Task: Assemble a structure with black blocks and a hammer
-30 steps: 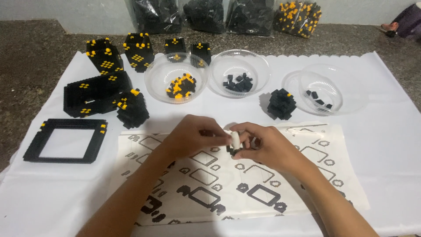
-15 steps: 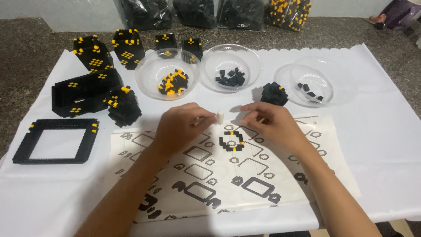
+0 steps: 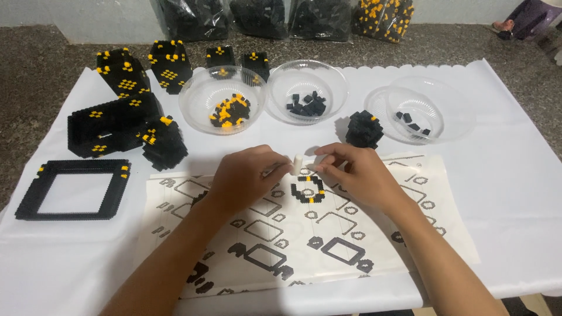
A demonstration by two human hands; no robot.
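Observation:
A small ring of black and yellow bricks (image 3: 308, 188) lies on the printed instruction sheet (image 3: 351, 246). My left hand (image 3: 246, 178) rests on the sheet just left of the ring, its fingertips pinching a short white stick-like tool (image 3: 297, 163) held upright above the ring's top edge. My right hand (image 3: 358, 175) sits to the ring's right, thumb and forefinger pinched together near the ring's upper right corner. Whether something tiny is between them is too small to tell.
Three clear bowls hold loose bricks: yellow and black (image 3: 229, 111), black (image 3: 307, 105) and a few black (image 3: 413, 120). A black brick lump (image 3: 363, 129), built black blocks (image 3: 117, 126) and a square frame (image 3: 73, 188) lie on the white cloth (image 3: 515, 193). Bags of bricks (image 3: 328, 14) line the back.
A second ago both hands held the ring together above the sheet. It was then laid down with the hands apart, and now both hands have closed in on its top edge.

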